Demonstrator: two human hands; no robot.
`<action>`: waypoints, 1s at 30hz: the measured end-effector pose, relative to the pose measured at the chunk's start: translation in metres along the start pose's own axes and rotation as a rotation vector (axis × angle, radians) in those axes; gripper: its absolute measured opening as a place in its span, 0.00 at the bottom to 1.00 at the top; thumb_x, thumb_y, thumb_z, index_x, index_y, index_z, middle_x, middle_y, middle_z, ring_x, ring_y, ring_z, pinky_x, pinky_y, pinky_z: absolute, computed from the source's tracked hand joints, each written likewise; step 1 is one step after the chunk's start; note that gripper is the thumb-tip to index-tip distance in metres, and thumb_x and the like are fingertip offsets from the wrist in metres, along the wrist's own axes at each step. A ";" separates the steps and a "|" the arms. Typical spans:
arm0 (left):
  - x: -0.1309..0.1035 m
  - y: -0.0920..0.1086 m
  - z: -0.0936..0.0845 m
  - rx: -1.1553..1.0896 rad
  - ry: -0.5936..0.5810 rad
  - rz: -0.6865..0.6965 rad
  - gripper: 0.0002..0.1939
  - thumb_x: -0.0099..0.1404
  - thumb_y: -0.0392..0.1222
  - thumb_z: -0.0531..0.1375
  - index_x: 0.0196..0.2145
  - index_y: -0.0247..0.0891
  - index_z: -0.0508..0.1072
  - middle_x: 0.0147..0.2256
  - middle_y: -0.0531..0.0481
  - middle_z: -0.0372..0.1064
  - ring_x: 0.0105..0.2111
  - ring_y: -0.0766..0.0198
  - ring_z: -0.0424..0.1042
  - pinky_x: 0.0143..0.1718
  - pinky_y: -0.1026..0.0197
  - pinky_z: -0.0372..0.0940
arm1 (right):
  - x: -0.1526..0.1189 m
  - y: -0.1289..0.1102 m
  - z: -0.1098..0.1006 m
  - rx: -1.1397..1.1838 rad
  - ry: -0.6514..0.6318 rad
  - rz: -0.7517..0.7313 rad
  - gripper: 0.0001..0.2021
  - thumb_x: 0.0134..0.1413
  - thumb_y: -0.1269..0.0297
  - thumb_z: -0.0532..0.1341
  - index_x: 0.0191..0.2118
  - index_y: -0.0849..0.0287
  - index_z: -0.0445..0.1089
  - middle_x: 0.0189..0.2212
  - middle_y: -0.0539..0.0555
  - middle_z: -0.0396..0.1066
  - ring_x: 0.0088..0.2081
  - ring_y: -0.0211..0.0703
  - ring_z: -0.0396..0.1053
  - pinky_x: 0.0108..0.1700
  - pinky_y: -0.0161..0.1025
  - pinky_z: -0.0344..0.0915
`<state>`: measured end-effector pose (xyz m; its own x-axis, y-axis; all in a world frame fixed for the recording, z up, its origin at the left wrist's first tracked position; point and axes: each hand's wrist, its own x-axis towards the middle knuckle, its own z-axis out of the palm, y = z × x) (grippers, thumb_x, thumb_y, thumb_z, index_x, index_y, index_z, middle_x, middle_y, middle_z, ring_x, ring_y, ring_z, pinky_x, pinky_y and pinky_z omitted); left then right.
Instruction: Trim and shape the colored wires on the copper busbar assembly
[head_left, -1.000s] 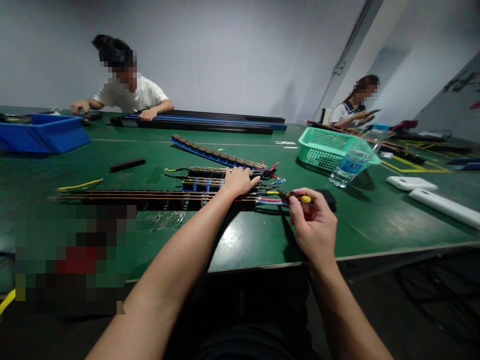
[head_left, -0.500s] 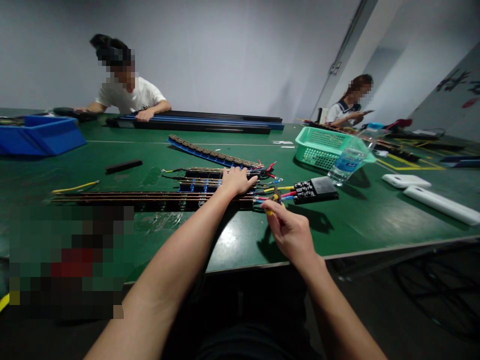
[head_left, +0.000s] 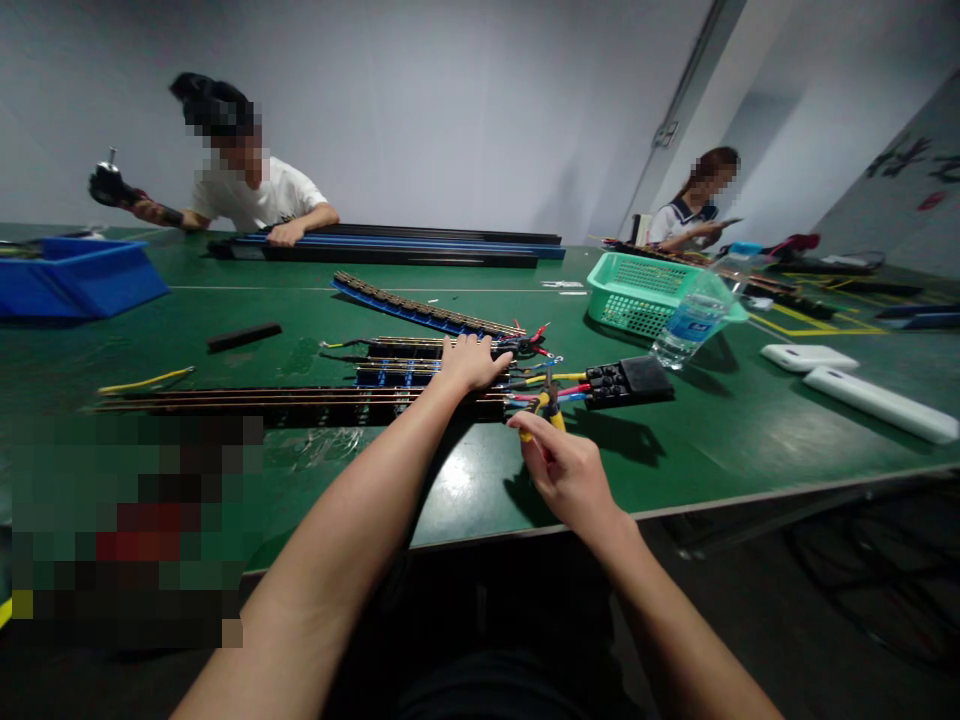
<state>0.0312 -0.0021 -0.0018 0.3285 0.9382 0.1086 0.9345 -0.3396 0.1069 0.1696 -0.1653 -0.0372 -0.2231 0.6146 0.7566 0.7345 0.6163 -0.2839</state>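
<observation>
Several dark rail strips with copper bars (head_left: 300, 400) lie side by side along the table in front of me. My left hand (head_left: 472, 362) rests on their right part, thumb stretched out to the right; the other fingertips are partly hidden. My right hand (head_left: 566, 465) is closed around a pair of pliers (head_left: 555, 410) with yellow handles, jaws pointing up among the coloured wires (head_left: 562, 392) at the strips' right end. Whether the jaws touch a wire cannot be made out. Those wires lead to a black connector block (head_left: 630, 382) on the table.
Behind the strips lies an angled blue-backed rail (head_left: 420, 305). A green basket (head_left: 637, 285), a tilted water bottle (head_left: 686, 325) and white cases (head_left: 877, 405) are on the right. A blue bin (head_left: 82, 280) stands at left. A co-worker (head_left: 255, 195) sits opposite by long profiles (head_left: 420, 245); another person is farther right.
My right hand has shifted slightly left with the pliers, whose handles now show more spread. My left hand stays in place. The co-worker opposite has raised a dark tool off the table.
</observation>
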 end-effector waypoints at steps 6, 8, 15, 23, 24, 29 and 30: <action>0.000 0.000 0.000 -0.003 -0.004 0.010 0.36 0.76 0.64 0.43 0.65 0.34 0.66 0.64 0.33 0.65 0.64 0.42 0.62 0.66 0.38 0.52 | 0.007 -0.007 -0.008 0.224 0.031 0.268 0.08 0.67 0.62 0.60 0.46 0.57 0.72 0.17 0.41 0.55 0.18 0.33 0.56 0.23 0.32 0.54; 0.000 0.000 0.000 0.001 -0.008 0.006 0.36 0.76 0.64 0.43 0.65 0.35 0.66 0.64 0.34 0.65 0.65 0.43 0.62 0.66 0.39 0.51 | 0.011 -0.008 -0.009 0.341 0.105 0.387 0.08 0.67 0.57 0.60 0.44 0.56 0.71 0.19 0.41 0.54 0.19 0.33 0.53 0.23 0.32 0.52; 0.001 0.000 0.001 0.001 0.001 0.006 0.35 0.76 0.65 0.43 0.65 0.37 0.67 0.63 0.35 0.66 0.64 0.44 0.62 0.65 0.40 0.52 | 0.019 -0.008 -0.008 0.702 0.328 0.658 0.18 0.62 0.44 0.63 0.38 0.54 0.65 0.19 0.41 0.56 0.18 0.31 0.49 0.19 0.30 0.46; 0.002 0.000 0.005 0.001 0.035 0.003 0.36 0.76 0.64 0.43 0.64 0.34 0.68 0.62 0.34 0.67 0.63 0.42 0.63 0.65 0.39 0.53 | 0.029 -0.008 -0.013 0.914 0.485 0.762 0.24 0.54 0.38 0.67 0.36 0.52 0.61 0.13 0.35 0.50 0.14 0.29 0.42 0.14 0.26 0.43; 0.002 0.000 0.005 -0.001 0.038 0.005 0.36 0.76 0.64 0.43 0.64 0.34 0.68 0.62 0.34 0.67 0.63 0.42 0.63 0.65 0.39 0.53 | 0.029 -0.009 -0.014 0.935 0.512 0.777 0.25 0.53 0.37 0.67 0.37 0.52 0.60 0.13 0.35 0.49 0.13 0.29 0.41 0.13 0.26 0.43; -0.001 -0.001 0.003 0.000 0.044 0.010 0.35 0.76 0.64 0.43 0.63 0.35 0.69 0.61 0.35 0.68 0.62 0.43 0.64 0.64 0.40 0.55 | 0.033 -0.013 -0.018 1.007 0.590 0.866 0.28 0.48 0.35 0.69 0.37 0.50 0.59 0.12 0.33 0.49 0.11 0.28 0.38 0.12 0.25 0.42; -0.001 0.000 0.003 0.001 0.046 0.010 0.35 0.76 0.64 0.43 0.62 0.35 0.70 0.61 0.35 0.68 0.62 0.43 0.64 0.64 0.40 0.55 | 0.033 -0.013 -0.019 1.018 0.595 0.875 0.28 0.48 0.35 0.70 0.37 0.50 0.59 0.11 0.33 0.49 0.11 0.28 0.39 0.12 0.24 0.42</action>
<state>0.0309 -0.0025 -0.0051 0.3310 0.9309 0.1547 0.9314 -0.3486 0.1049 0.1650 -0.1623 0.0027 0.5218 0.8331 0.1833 -0.3216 0.3911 -0.8623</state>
